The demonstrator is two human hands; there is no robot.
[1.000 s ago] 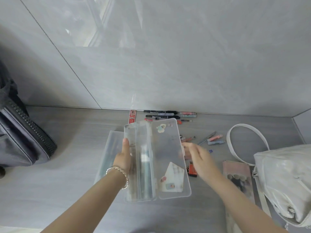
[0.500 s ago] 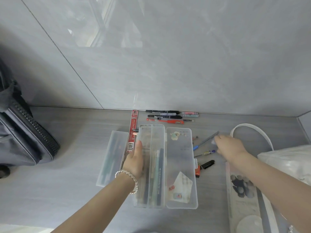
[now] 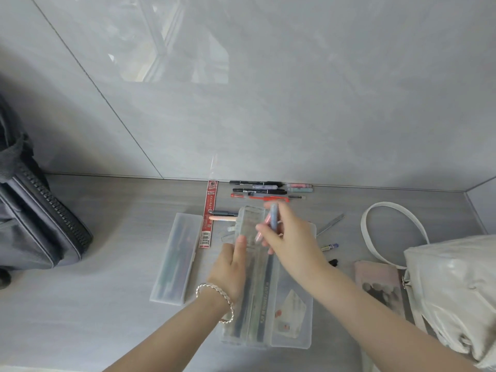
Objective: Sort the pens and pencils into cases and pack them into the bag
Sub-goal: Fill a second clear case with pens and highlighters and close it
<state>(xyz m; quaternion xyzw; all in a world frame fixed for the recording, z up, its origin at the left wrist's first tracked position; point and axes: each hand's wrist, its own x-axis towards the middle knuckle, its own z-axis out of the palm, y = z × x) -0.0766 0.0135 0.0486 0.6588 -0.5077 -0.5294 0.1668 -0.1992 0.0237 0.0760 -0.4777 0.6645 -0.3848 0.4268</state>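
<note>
A: Item one, the open clear case [image 3: 264, 299]?
B: On the grey surface [image 3: 107, 304], long axis running away from the person, lid [image 3: 292, 318] folded flat to the right. The tray holds several dark pens lying lengthwise; the count is blurred.

A: Hands?
B: Left hand [image 3: 229, 269] rests on the tray's left edge, fingers flat. Right hand [image 3: 291, 241] hovers over the far end, pinching two pens, one blue [image 3: 273, 218], one pink [image 3: 260, 229], tips pointing up and away.

A: Second case?
B: One closed clear case [image 3: 175, 260] just left, parallel, with pens inside.

A: Loose stock?
B: A row of pens by the wall [image 3: 268, 190], a red ruler [image 3: 210, 213], a few pens [image 3: 330, 225] on the right.

A: Bags?
B: Two: a dark backpack [image 3: 35, 224] far left, a white handbag [image 3: 453, 285] right.
</note>
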